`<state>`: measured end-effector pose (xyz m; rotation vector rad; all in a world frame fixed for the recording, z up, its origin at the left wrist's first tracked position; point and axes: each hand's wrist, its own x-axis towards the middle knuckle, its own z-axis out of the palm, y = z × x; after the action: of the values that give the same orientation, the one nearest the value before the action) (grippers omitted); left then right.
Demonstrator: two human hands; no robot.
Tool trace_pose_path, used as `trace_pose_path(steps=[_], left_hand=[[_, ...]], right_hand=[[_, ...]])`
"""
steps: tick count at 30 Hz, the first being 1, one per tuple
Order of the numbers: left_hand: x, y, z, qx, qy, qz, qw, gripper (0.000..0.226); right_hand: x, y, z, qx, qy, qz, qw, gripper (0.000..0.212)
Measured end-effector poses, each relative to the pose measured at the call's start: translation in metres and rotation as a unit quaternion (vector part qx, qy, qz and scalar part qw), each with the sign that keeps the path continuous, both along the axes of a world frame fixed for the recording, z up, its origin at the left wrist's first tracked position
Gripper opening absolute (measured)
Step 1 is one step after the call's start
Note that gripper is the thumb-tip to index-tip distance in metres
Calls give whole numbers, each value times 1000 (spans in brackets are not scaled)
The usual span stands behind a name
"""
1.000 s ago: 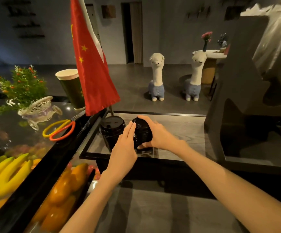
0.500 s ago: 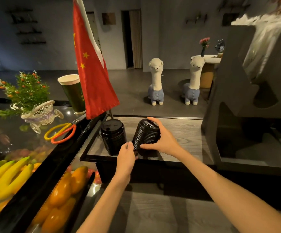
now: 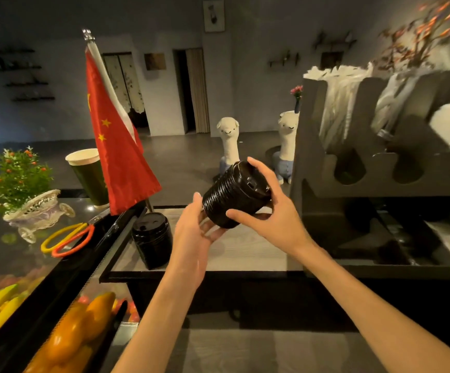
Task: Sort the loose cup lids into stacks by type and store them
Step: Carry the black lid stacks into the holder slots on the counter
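Note:
A stack of black cup lids (image 3: 233, 196) is lifted off the counter and tilted, its top facing up and to the right. My right hand (image 3: 269, 211) grips it with fingers over the top and the thumb across the front side. My left hand (image 3: 194, 232) supports the stack's lower end with straight fingers under it. A second stack of black lids (image 3: 152, 239) stands upright on the wooden counter (image 3: 245, 254), left of my hands, untouched.
A black cup-and-lid organiser (image 3: 379, 184) with round slots stands to the right, holding white cups and wrapped straws. A red flag (image 3: 116, 146), paper cup (image 3: 88, 176), scissors (image 3: 67, 238) and a plant basket (image 3: 30, 208) lie left on a glass fruit case.
The right-hand stack rose off the counter and tipped toward the right. My left hand moved from its side to underneath it. The camera tilted up.

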<state>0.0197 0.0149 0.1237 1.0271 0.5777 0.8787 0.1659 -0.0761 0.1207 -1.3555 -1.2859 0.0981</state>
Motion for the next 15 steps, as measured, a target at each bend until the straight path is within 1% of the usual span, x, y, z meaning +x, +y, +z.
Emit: trace_pose_path(steps=[5, 10, 12, 15], left_hand=[[22, -49, 52, 102, -41, -42, 993, 42], [68, -95, 99, 148, -57, -110, 981, 42], [95, -113, 114, 156, -53, -131, 978, 41], [127, -132, 134, 125, -49, -149, 980, 39]], right_hand=[[13, -64, 56, 61, -63, -49, 995, 94], [55, -136, 112, 49, -141, -115, 982, 93], [77, -164, 133, 30, -173, -144, 974, 93], [108, -183, 158, -6, -214, -172, 962, 93]])
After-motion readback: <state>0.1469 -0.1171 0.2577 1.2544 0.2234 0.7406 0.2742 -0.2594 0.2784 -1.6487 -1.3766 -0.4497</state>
